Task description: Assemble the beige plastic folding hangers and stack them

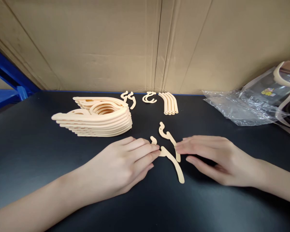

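Two cream plastic hanger pieces, each with a curved hook end and a curved arm, lie on the black table before me. My left hand (128, 162) is closed over the middle of the nearer hanger piece (174, 162), hiding part of its hook end. My right hand (215, 158) is open, thumb apart from the fingers. Its fingertips touch the arm of the farther hanger piece (162, 130), close to its lower end.
At the left stands a stack of folded cream hangers (99, 120). Along the back lie small hook pieces (132, 100), curved hook parts (149, 97) and several curved strips (169, 103). Clear plastic bags (241, 108) lie at right. Cardboard (99, 45) rises behind the black table (26, 145).
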Demonstrator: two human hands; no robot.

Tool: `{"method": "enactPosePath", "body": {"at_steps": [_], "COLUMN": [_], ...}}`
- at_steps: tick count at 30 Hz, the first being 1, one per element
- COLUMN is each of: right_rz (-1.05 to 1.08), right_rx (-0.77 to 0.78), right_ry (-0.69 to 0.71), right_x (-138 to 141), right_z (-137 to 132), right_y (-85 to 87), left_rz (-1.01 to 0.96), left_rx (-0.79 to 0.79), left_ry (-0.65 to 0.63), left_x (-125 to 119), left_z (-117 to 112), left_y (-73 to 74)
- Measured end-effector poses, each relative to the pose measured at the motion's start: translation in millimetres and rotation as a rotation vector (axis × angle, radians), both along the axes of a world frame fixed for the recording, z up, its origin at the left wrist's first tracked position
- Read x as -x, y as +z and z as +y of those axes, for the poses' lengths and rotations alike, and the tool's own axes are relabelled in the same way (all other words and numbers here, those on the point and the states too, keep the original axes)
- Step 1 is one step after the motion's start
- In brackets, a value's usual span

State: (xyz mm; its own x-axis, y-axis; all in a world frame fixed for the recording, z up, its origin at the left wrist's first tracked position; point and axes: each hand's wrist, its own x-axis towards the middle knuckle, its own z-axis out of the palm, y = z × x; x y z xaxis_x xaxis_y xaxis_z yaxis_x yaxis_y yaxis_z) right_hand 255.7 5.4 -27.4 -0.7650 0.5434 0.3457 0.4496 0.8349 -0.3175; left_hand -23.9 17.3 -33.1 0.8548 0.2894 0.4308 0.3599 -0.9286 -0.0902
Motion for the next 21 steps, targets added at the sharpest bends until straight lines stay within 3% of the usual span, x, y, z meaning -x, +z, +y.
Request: {"method": "enactPosePath", "body": {"at_steps": [7, 21], "right_rz": [0.025, -0.086], "right_rx": [-0.005, 0.023], "right_ry": [0.012, 0.005], "right_x": [-3, -1], "right_z": [-23, -17], "right_y": [-5.3, -3.4], "left_rz": [0.072, 0.092], "left_rx": [0.107, 0.177], "left_ry": [0.066, 0.116], "left_x": [1, 2], "left_z": [4, 4], "left_y": [0.7, 1.0]}}
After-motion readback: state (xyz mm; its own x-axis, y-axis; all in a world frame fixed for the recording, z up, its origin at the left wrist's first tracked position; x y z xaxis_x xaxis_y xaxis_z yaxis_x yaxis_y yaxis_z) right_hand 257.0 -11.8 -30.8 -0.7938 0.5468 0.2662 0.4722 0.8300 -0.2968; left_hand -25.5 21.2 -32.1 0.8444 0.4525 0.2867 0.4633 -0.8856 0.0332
